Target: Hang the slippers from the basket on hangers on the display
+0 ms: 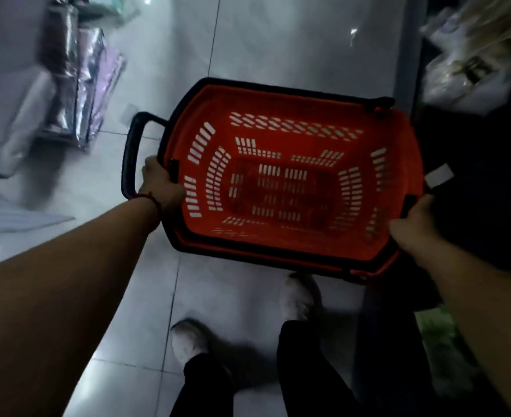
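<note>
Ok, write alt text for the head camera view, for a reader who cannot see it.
A person holds a red basket, seemingly empty, over a pale tiled floor, the left grip on the rim beside the black pull handle and the right grip on the opposite end. Their white shoes show below; the picture is dim and blurred.

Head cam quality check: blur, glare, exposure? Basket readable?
Head view: motion blur smears the goods top left and the packages top right; the red basket is sharper, slots readable; glare on the tiled floor; right edge sinks into shadow; left hand and right hand on the rim are dim but discernible.
</note>
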